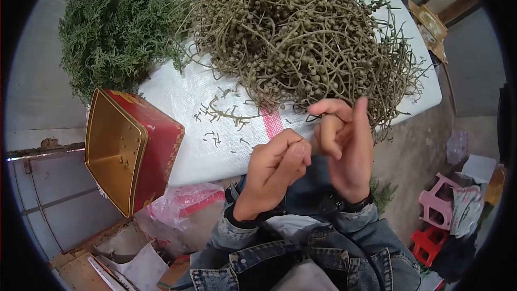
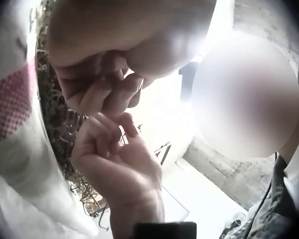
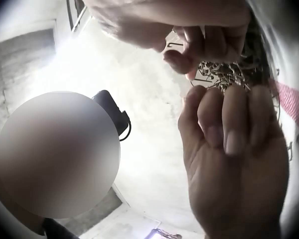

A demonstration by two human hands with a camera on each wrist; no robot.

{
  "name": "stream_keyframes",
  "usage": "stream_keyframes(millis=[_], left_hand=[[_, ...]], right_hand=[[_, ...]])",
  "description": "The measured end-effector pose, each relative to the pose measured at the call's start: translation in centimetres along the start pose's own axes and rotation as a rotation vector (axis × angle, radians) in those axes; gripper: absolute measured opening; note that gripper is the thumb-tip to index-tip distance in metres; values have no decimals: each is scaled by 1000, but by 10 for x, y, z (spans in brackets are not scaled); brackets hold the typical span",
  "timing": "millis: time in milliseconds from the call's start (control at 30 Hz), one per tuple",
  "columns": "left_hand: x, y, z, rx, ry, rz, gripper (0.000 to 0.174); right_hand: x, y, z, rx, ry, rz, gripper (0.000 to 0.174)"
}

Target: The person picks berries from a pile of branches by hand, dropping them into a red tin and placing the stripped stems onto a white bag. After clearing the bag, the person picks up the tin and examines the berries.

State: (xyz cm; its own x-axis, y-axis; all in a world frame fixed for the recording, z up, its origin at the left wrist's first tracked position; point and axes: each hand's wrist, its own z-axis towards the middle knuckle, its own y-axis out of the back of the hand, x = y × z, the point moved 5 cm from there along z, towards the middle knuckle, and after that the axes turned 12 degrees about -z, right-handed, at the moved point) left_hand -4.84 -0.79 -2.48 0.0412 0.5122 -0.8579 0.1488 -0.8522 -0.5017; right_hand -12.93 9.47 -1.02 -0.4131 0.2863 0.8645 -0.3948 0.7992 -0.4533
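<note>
My left hand (image 1: 272,170) is curled into a fist, thumb over the bent index finger; its inside is hidden. Close beside it my right hand (image 1: 344,145) bends some fingers inward while another points up. A thin dark stem (image 1: 312,118) shows at the right fingers. The two hands nearly meet over my lap, in front of a tangled heap of brown stems with small round berries (image 1: 301,32). A stripped stem (image 1: 231,115) and short bits lie on the white woven sack (image 1: 210,156). A red tin (image 1: 156,145) lies tipped, small round berries in its gold inside.
Feathery green sprigs (image 1: 116,37) stand in a bushy pile at the back left. Below the sack's edge lies clear pink-striped plastic (image 1: 186,202). On the right floor are a pink stool (image 1: 437,202) and a red stool (image 1: 428,245).
</note>
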Motion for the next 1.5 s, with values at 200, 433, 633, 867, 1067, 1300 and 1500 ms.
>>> stream_keyframes(millis=[200, 433, 633, 867, 1067, 1300, 1500], left_hand=[[-14, 6, -9, -22, 40, 72, 22], [-13, 15, -20, 257, 292, -48, 25], [-11, 17, -18, 159, 278, -201, 28], [-2, 25, -17, 112, 246, -152, 28], [1, 26, -13, 25, 3, -23, 23], [-19, 30, -15, -42, -264, 204, 14], [-37, 26, -26, -117, -395, 298, 30]], right_hand=[[20, -2, -8, 231, 335, -783, 22], [24, -17, -11, 403, 394, -898, 21], [19, -24, -14, 283, 608, -1050, 22], [18, -31, -17, 157, 709, -1213, 17], [11, -32, -20, -25, 722, -1176, 14], [4, -47, -24, -149, 831, -1208, 13], [20, -64, -38, -62, 813, -1297, 18]])
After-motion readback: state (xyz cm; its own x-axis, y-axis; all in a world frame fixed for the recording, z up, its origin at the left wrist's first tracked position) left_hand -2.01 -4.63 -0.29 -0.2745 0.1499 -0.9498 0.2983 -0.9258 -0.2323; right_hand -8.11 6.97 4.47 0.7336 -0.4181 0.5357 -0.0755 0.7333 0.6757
